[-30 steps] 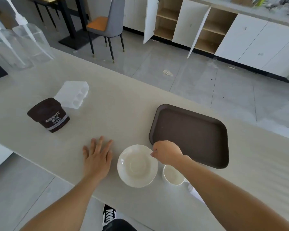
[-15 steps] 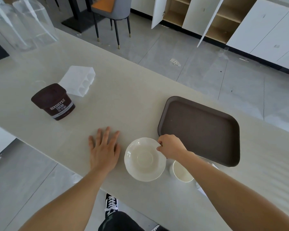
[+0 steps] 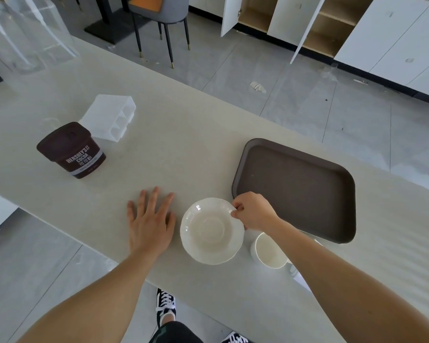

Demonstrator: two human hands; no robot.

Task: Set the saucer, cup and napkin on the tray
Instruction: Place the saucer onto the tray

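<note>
A white saucer [image 3: 211,231] lies on the pale counter near its front edge. My right hand [image 3: 254,211] pinches the saucer's right rim between thumb and fingers. Just right of the saucer stands a white cup [image 3: 269,251], partly under my right forearm. A white napkin [image 3: 300,278] shows as a sliver under that forearm, mostly hidden. The dark brown tray [image 3: 295,189] sits bare behind and to the right of the saucer. My left hand [image 3: 150,224] rests flat on the counter, fingers spread, left of the saucer.
A brown cocoa tub [image 3: 72,151] and a white plastic holder [image 3: 109,120] sit at the left of the counter. Clear pump bottles [image 3: 30,38] stand at the far left. Beyond the counter are a grey chair [image 3: 159,13] and open cabinets [image 3: 312,23].
My right hand has come down from above the saucer's right edge and closed on its rim. My left hand has stayed flat on the counter. The camera has tilted down.
</note>
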